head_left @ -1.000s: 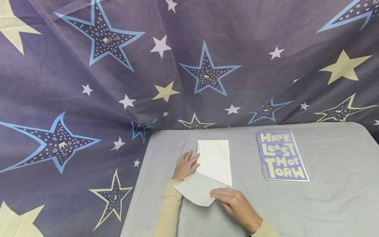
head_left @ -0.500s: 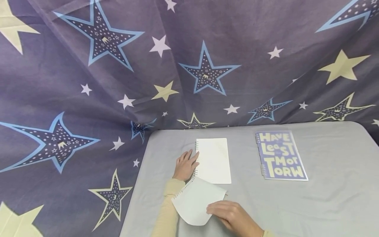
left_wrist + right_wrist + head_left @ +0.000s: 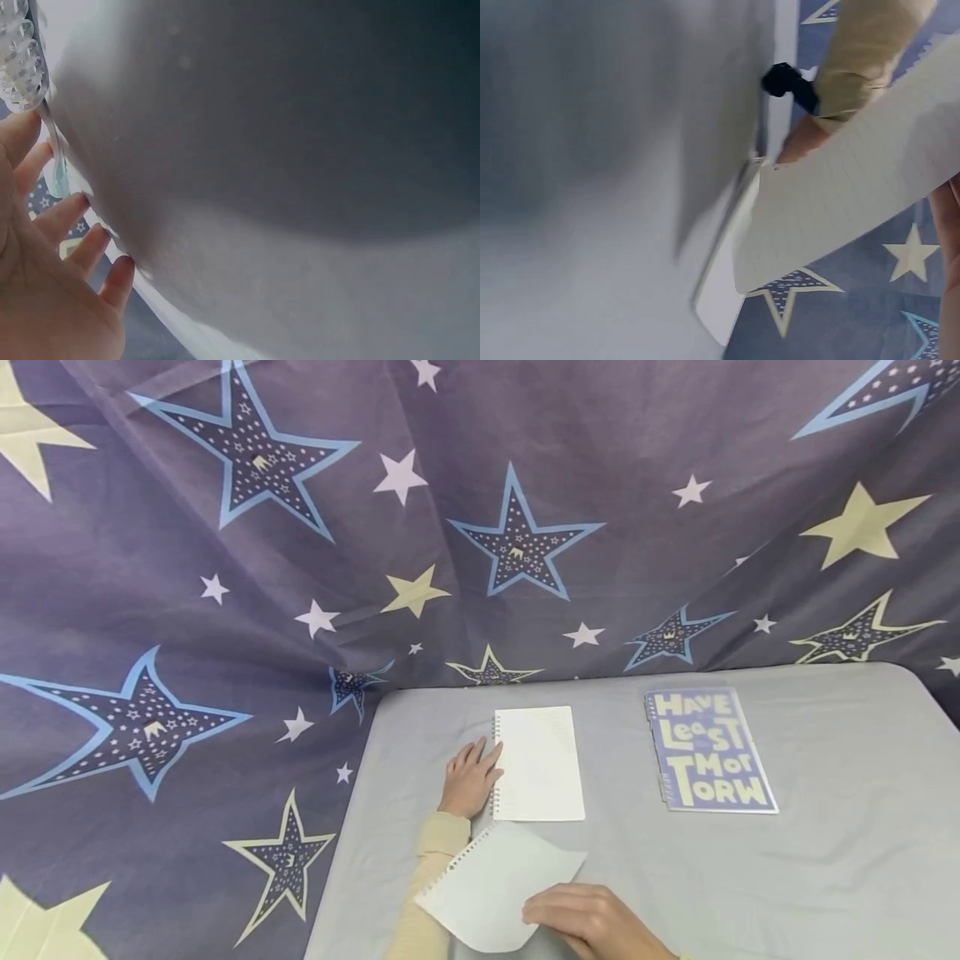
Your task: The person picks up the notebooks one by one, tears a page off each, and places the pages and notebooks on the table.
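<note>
A white spiral notebook [image 3: 540, 768] lies with a blank-looking page up on the grey cloth. My left hand [image 3: 467, 781] rests at its coiled left edge, fingers spread, fingertips reaching onto the page. In the left wrist view, the fingers [image 3: 60, 225] are extended beside the clear coil [image 3: 22, 64]. My right hand [image 3: 596, 918] pinches a loose sheet of paper [image 3: 491, 889] by its lower right side. The sheet has a ragged, holed edge, bows downward and overlaps the left sleeve. Faint lines show on the sheet [image 3: 840, 195] in the right wrist view.
To the right lies a second spiral notebook [image 3: 708, 752] with a purple cover and large pale lettering. A star-patterned dark curtain [image 3: 375, 535] rises behind and to the left of the cloth-covered table [image 3: 840, 793].
My right hand has drawn the sheet down toward me, away from the notebook, uncovering the page's lower part. The left hand has stayed at the coil.
</note>
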Available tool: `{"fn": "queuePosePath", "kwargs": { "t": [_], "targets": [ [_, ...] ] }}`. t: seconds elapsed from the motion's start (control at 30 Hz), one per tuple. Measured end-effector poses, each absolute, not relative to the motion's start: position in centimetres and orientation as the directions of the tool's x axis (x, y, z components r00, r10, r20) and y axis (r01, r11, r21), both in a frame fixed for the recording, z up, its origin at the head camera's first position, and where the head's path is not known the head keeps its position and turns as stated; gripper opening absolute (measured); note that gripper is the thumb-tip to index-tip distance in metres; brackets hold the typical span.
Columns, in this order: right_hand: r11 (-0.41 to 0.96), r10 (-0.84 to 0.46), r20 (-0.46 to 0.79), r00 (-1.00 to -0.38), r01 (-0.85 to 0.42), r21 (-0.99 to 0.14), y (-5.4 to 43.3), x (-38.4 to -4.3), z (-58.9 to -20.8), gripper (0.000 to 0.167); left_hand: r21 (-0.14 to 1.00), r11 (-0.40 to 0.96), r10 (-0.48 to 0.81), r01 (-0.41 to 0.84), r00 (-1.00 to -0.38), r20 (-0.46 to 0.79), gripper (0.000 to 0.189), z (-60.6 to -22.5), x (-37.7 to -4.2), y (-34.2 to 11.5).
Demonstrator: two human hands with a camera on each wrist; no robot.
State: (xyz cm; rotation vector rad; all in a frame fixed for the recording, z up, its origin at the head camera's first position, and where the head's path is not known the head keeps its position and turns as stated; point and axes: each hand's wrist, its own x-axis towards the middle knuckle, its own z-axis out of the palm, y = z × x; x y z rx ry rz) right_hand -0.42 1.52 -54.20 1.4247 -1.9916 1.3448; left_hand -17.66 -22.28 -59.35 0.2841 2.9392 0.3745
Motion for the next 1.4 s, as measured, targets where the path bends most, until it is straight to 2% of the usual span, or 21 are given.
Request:
{"fn": "queuePosePath", "kwargs": {
  "t": [0.13,0.27,0.5,0.67,0.87,1.0,1.1,1.27,1.4],
  "targets": [
    [0.015,-0.532,0.743,-0.406,-0.882,-0.471,1.5,-0.6,-53.9,0.023,0.266,0.951,0.195,0.155,-0.972,-0.133,0.053,-59.4,-17.8,-22.3],
    [0.027,-0.506,0.769,-0.389,-0.899,-0.437,1.5,-0.9,-53.9,0.021,0.34,0.929,0.185,0.146,-0.979,-0.083,0.052,-59.4,-17.6,-22.5],
    [0.068,-0.432,0.788,-0.439,-0.887,-0.457,1.6,-1.5,-52.8,0.021,0.594,0.804,0.069,0.033,-0.997,-0.038,0.044,-57.4,-16.4,-24.1],
    [0.098,-0.361,0.812,-0.458,-0.885,-0.456,1.7,-2.3,-51.9,0.02,0.748,0.663,0.022,0.025,-1.0,0.013,0.039,-56.2,-14.1,-25.7],
    [0.144,-0.254,0.795,-0.551,-0.835,-0.532,2.0,-3.1,-50.7,0.02,0.878,0.479,0.02,0.027,-1.0,0.019,0.042,-55.7,-10.4,-26.1],
    [0.182,-0.182,0.747,-0.639,-0.769,-0.613,2.3,-3.5,-49.9,0.037,0.916,0.4,0.028,-0.016,-0.999,-0.03,0.042,-55.6,-7.9,-25.5],
    [0.229,-0.134,0.725,-0.676,-0.732,-0.641,2.5,-3.8,-49.5,0.045,0.928,0.37,0.021,-0.05,-0.998,-0.062,0.044,-55.5,-6.2,-24.9],
    [0.297,-0.062,0.677,-0.733,-0.661,-0.689,2.8,-4.0,-49.5,0.041,0.965,0.256,0.009,-0.06,-0.998,-0.065,0.05,-54.8,-4.0,-23.6],
    [0.346,-0.015,0.601,-0.799,-0.568,-0.747,3.1,-3.8,-50.0,0.036,0.954,0.283,-0.041,-0.097,-0.995,-0.089,0.044,-54.5,-2.5,-22.4]
  ]
}}
